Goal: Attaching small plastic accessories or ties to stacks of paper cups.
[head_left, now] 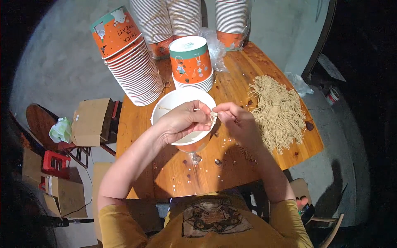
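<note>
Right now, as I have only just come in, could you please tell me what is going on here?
Someone's left hand and right hand are close together at the right rim of an open bucket on the table, fingertips at something pale, too small to make out. A heap of cords lies to the right, and stacked buckets stand beyond.

"How is the paper bucket (182, 97) sitting?"
"It's standing on the wooden bench (132, 123), its round white mouth facing up."
"And the outside?"
"A bit of orange wall is showing below the near rim; most of the rest is staying hidden."
"Any string?"
"A thin tan string (164, 108) is lying inside, by the left rim."
"And at the right rim?"
"Something small and pale (214, 117) is being pinched there, too covered to make out."
</note>
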A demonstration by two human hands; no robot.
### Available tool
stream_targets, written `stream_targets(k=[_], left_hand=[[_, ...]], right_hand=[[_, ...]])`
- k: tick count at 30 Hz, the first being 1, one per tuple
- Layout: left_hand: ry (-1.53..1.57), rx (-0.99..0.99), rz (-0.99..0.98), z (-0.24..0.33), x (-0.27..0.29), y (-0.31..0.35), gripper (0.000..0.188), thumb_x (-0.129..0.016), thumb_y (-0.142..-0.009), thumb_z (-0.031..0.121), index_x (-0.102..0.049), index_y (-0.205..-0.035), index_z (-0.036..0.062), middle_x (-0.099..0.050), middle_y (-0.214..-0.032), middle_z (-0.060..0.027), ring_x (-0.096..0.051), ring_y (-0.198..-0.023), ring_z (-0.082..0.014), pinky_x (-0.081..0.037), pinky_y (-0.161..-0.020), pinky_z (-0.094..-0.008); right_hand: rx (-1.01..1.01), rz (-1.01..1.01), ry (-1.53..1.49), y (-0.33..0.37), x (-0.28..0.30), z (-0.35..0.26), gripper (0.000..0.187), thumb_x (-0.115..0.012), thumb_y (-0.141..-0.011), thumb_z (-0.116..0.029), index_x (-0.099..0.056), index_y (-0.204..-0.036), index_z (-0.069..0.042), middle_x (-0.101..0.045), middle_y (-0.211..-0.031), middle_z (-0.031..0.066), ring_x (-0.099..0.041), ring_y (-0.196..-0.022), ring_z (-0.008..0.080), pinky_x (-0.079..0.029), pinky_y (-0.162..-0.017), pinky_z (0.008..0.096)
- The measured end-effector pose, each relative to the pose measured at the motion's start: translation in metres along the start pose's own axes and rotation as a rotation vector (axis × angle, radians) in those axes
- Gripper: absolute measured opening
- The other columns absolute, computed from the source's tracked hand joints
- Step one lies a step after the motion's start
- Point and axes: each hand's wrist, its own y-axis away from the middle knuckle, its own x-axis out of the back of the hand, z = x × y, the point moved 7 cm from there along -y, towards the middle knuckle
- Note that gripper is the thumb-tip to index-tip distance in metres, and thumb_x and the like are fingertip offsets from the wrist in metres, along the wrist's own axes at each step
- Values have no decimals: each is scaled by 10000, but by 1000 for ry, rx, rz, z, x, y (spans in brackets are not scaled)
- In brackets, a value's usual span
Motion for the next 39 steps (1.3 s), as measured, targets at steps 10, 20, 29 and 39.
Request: stream_targets(k=[10, 20, 29, 39], left_hand=[[-628, -413, 37, 19, -14, 1, 214, -572, -841, -16, -412, -976, 29, -526, -793, -37, -553, -719, -108, -468, -663, -243], [-651, -440, -20, 24, -14, 2, 162, -552, -890, 49, -455, -1011, 4, -518, -796, -19, -525, -723, -76, -451, -681, -235], [-649, -182, 6, 13, -6, 3, 182, -608, -887, 139, -562, -1024, 29, -559, -877, 23, -524, -785, -59, -436, -732, -209], [-1116, -599, 274, 27, -21, 17, 103, -598, -831, 97, -568, -884, 13, -561, -813, -99, -557, -727, -209, -446, -671, -330]], right_hand=[[-52, -3, 258, -5, 2, -8, 175, -640, -818, -200, -618, -800, -26, -568, -612, 74, -567, -552, 160, -455, -540, 308], [-7, 15, 270, -7, 0, -8, 120, -639, -772, -147, -600, -782, -34, -591, -635, 81, -587, -571, 147, -471, -558, 299], [-20, 11, 290, -7, 1, -7, 142, -630, -769, -160, -598, -800, -25, -574, -620, 78, -577, -563, 156, -469, -559, 307], [-32, -5, 322, -5, 0, -8, 140, -633, -795, -152, -586, -805, -21, -562, -639, 38, -498, -576, 92, -439, -564, 267]])
